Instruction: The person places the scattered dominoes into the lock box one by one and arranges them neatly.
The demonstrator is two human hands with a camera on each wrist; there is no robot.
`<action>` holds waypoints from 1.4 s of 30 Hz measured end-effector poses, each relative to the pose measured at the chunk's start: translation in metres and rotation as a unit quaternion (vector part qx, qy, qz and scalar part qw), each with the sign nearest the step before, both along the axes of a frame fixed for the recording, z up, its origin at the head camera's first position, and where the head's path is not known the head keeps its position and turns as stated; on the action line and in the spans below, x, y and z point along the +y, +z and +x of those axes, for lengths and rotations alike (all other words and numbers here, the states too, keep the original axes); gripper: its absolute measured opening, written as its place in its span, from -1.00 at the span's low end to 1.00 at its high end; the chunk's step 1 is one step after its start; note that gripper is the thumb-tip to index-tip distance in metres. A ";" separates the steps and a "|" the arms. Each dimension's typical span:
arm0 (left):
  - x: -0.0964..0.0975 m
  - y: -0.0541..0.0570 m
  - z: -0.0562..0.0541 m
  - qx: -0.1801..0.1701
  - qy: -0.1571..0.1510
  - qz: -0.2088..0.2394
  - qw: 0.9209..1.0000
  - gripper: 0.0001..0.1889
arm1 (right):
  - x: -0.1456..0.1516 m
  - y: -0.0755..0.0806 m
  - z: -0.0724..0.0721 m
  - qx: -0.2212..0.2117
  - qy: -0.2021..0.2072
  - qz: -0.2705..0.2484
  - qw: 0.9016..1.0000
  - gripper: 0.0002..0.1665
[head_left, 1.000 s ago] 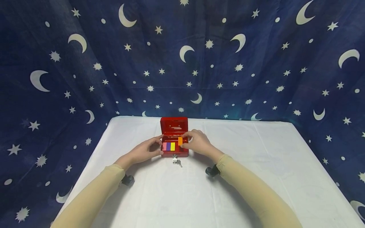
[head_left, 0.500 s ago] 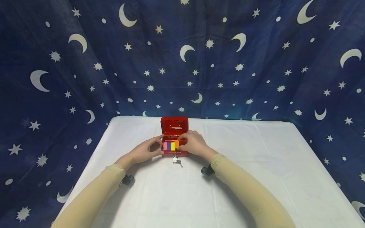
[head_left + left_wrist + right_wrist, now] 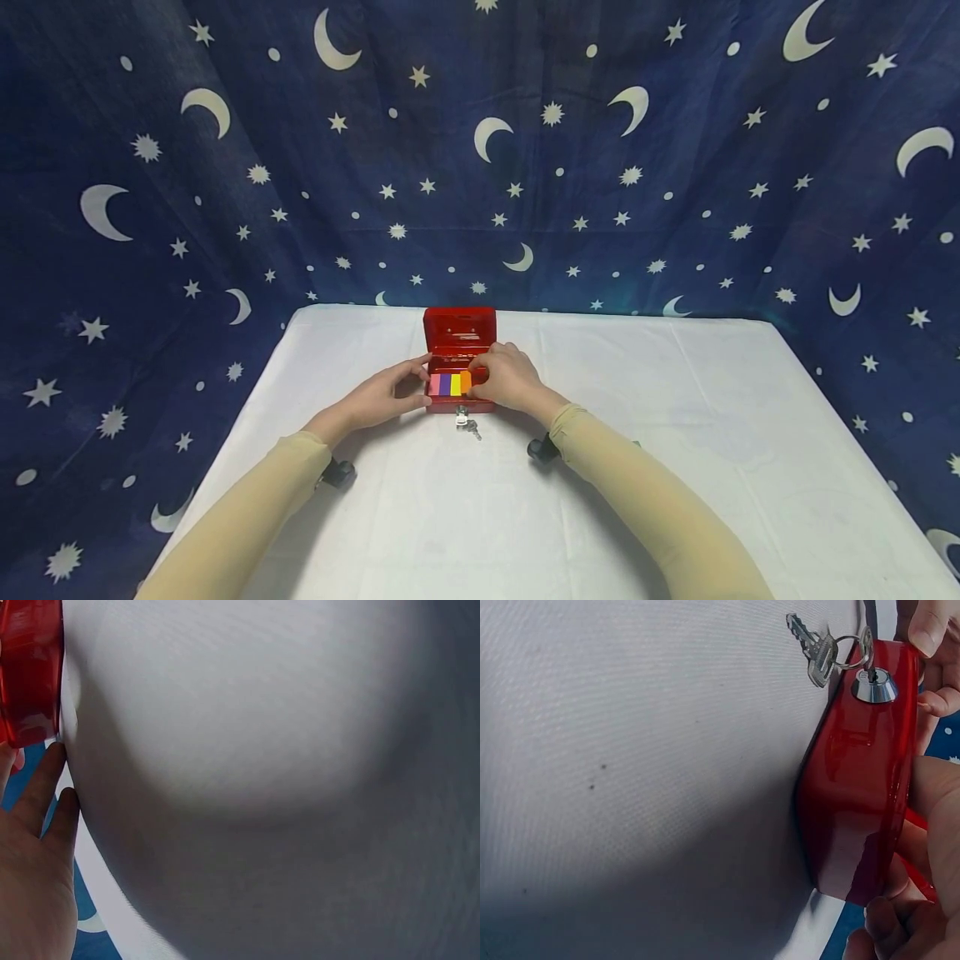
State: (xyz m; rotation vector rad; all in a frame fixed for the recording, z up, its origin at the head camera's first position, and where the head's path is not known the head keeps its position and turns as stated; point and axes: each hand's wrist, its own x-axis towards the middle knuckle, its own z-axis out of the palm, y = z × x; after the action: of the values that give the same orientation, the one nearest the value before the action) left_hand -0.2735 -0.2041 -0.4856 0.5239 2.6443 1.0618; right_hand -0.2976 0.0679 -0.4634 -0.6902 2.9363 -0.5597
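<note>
A small red metal cash box (image 3: 444,408) stands on the white cloth with its lid (image 3: 460,327) raised. Pink (image 3: 433,384), purple (image 3: 445,384) and yellow blocks (image 3: 455,384) lie side by side inside, at the left. My left hand (image 3: 375,397) grips the box's left end, thumb at the front corner and a finger at the back one. Thumb and fingertips of my right hand (image 3: 513,382) pinch an orange block (image 3: 466,382), low in the box beside the yellow one. Keys (image 3: 821,656) on a ring hang from the front lock (image 3: 874,686).
A white cloth (image 3: 465,517) covers the table. Behind and beside it hangs a dark blue curtain (image 3: 450,208) with moons and stars. Small black cameras (image 3: 343,474) are worn at both wrists.
My right hand has carried the orange block leftward and lowered it against the yellow block. The left hand has stayed at the box's left end.
</note>
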 end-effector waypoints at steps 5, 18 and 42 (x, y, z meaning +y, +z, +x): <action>0.000 -0.001 0.000 0.002 0.001 0.000 1.000 -0.61 | -0.001 -0.001 0.001 0.012 0.002 0.017 1.000 -0.47; 0.003 0.002 0.001 0.000 0.003 0.001 1.000 -0.62 | -0.005 -0.001 0.001 0.005 -0.015 0.037 0.999 -0.48; 0.002 0.001 0.002 0.004 0.006 0.004 1.000 -0.62 | -0.008 -0.003 0.001 0.010 -0.018 0.052 0.998 -0.48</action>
State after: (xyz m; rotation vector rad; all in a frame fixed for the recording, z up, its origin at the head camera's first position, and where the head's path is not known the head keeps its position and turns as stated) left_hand -0.2712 -0.2018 -0.4844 0.5165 2.6537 1.0759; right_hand -0.2969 0.0604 -0.4666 -0.6360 2.9779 -0.4026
